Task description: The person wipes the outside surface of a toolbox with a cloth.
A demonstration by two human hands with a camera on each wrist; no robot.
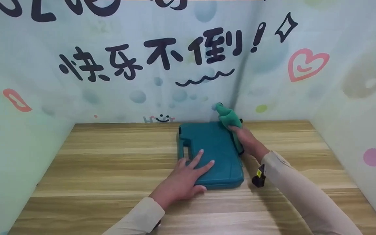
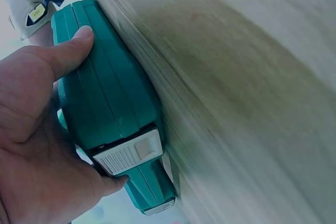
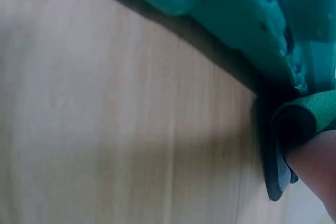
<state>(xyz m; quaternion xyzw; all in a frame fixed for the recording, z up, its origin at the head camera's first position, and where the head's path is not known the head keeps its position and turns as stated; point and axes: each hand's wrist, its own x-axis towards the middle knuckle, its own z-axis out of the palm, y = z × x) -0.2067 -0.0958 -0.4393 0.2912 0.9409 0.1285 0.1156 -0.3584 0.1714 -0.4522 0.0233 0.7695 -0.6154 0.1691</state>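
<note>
A teal plastic carrying case (image 1: 214, 147) lies flat on the wooden table, its handle on the left side. My left hand (image 1: 181, 179) rests on its near left corner. The fingers spread straight over the lid, and the thumb lies against the near side. In the left wrist view, one fingertip of that hand is beside a pale latch (image 2: 131, 150). My right hand (image 1: 248, 140) holds a bunched green cloth (image 1: 229, 118) along the right side of the case. In the right wrist view the cloth (image 3: 320, 106) shows a dark underside by the hinge edge.
The wooden table (image 1: 119, 163) ends at a printed fabric backdrop (image 1: 126, 98) behind the case, with more fabric on both sides. A small black device with a yellow label (image 1: 259, 176) hangs at the right sleeve (image 1: 299, 189).
</note>
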